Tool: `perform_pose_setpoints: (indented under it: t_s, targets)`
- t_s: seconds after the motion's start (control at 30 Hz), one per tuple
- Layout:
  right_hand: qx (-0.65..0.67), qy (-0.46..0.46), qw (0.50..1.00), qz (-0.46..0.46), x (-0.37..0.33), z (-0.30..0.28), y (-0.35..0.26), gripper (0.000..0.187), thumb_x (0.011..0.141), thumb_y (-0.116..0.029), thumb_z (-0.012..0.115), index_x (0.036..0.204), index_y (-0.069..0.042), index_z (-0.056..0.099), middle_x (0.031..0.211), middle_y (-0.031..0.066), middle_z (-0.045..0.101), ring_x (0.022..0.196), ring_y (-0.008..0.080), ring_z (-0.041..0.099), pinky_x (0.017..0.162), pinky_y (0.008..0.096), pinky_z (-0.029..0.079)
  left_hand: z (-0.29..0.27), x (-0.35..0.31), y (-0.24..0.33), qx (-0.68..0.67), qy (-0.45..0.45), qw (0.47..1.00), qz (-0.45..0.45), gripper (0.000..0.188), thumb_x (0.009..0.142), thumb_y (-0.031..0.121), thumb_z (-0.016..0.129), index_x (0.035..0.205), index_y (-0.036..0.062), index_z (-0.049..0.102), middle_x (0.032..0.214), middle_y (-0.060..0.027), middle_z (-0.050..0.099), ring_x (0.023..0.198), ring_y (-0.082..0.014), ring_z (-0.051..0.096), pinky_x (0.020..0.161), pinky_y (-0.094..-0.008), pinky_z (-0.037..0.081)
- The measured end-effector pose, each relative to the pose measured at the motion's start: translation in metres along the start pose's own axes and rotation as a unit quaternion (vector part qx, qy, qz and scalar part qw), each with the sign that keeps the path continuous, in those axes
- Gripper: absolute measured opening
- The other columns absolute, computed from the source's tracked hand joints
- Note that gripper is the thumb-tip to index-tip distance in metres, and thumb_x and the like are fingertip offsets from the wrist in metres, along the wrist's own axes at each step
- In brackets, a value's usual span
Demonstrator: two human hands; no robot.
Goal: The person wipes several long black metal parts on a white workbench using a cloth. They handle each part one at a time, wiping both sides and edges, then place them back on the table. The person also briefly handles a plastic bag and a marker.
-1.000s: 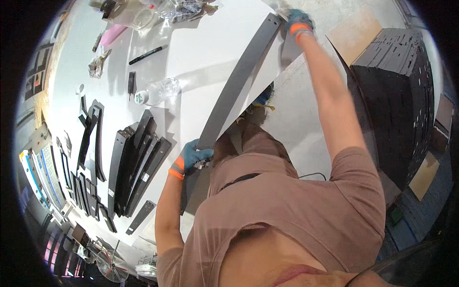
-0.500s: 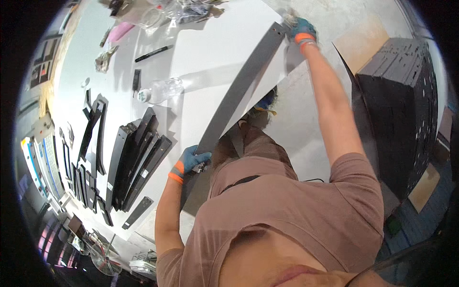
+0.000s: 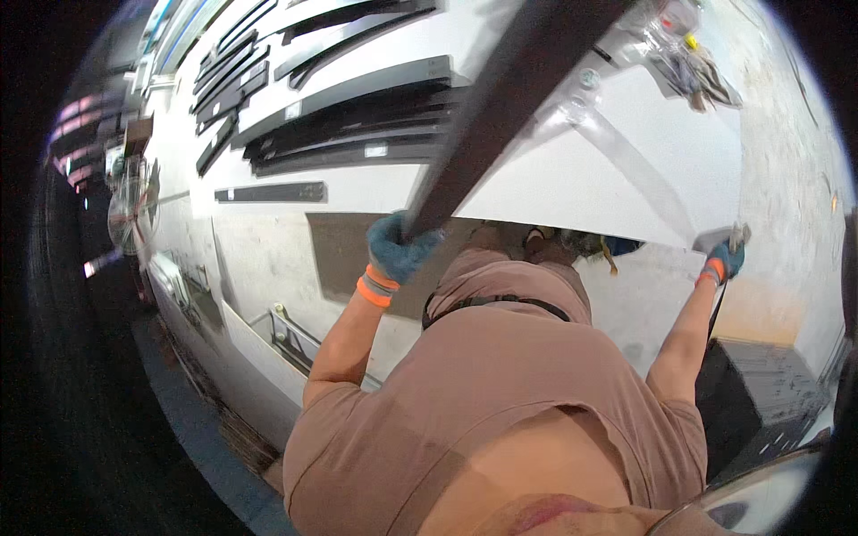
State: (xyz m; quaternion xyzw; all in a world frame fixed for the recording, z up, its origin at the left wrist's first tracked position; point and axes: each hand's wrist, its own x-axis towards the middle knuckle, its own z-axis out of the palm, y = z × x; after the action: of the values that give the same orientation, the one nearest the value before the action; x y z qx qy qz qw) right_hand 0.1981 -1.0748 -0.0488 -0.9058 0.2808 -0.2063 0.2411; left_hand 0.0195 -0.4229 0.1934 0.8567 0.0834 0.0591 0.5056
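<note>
My left hand (image 3: 402,248), in a blue glove with an orange cuff, is closed round the lower end of a long dark grey flat bar (image 3: 500,107). The bar slants up and to the right over the white table (image 3: 554,196), and its far end leaves the top of the picture. Off at the table's right corner, well apart from the bar, is my gloved right hand (image 3: 728,257). Its fingers look closed round a small greyish item (image 3: 738,235) whose kind I cannot make out.
Several dark bars (image 3: 357,116) lie in a group left of the held bar, with one short bar (image 3: 273,192) near the table's front edge. A clear plastic bottle (image 3: 581,94) lies behind the held bar. A dark stack (image 3: 760,384) stands at the right.
The view has swung left. The bar, earlier stretched between my hands, now rises from my left hand alone. My right hand has come away from the bar's far end.
</note>
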Motion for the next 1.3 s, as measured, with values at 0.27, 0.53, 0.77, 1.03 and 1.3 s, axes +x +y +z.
perform_pose_setpoints:
  t_s: [0.27,0.53,0.77,1.03,1.3]
  targets:
    - [0.046,-0.044,0.996,0.064,-0.043,0.011,-0.040,0.040,0.092,-0.039,0.064,0.113,-0.005,0.073,0.104,0.0188,0.073,0.089,0.0320,0.069,0.078,0.0407,0.054,-0.092,0.020,-0.073,-0.331,0.368,0.865,-0.083,0.043,0.089,0.034,0.075,0.112,0.0007,0.059,0.077,-0.0145,0.066,0.064,-0.0278,0.066,0.059,-0.0419,0.059]
    - [0.100,-0.104,0.988,0.050,-0.123,-0.029,-0.146,0.050,0.093,-0.045,0.066,0.121,-0.003,0.069,0.117,0.0141,0.072,0.097,0.0257,0.068,0.088,0.0348,0.051,-0.190,0.046,-0.280,-0.444,0.540,0.694,-0.172,0.044,0.084,0.045,0.079,0.081,0.0054,0.061,0.068,-0.0086,0.060,0.054,-0.0238,0.058,0.054,-0.0413,0.053]
    - [0.054,-0.120,0.991,0.028,-0.177,-0.032,-0.174,0.046,0.096,-0.036,0.065,0.121,0.002,0.067,0.114,0.0169,0.072,0.096,0.0260,0.067,0.088,0.0352,0.050,-0.290,0.044,-0.482,0.187,0.447,0.693,-0.534,0.072,0.089,0.071,0.051,0.090,0.0007,0.069,0.076,-0.0098,0.068,0.067,-0.0237,0.066,0.057,-0.0387,0.051]
    - [0.051,-0.200,0.975,0.087,-0.216,0.004,-0.207,0.041,0.093,-0.023,0.067,0.126,0.001,0.064,0.113,0.0096,0.071,0.094,0.0185,0.062,0.086,0.0309,0.049,-0.344,0.052,-0.547,0.042,0.503,0.583,-0.637,0.066,0.100,0.058,0.039,0.112,0.0006,0.071,0.103,-0.0137,0.074,0.091,-0.0271,0.073,0.071,-0.0398,0.058]
    - [0.117,-0.156,0.976,0.097,-0.239,-0.006,-0.253,0.035,0.095,-0.027,0.066,0.122,-0.004,0.066,0.079,-0.0016,0.058,0.058,0.0075,0.042,0.050,0.0265,0.035,-0.302,0.119,-0.381,-0.064,0.533,0.625,-0.566,0.057,0.084,0.048,0.071,0.100,-0.0071,0.069,0.102,-0.0265,0.071,0.094,-0.0380,0.071,0.076,-0.0492,0.058]
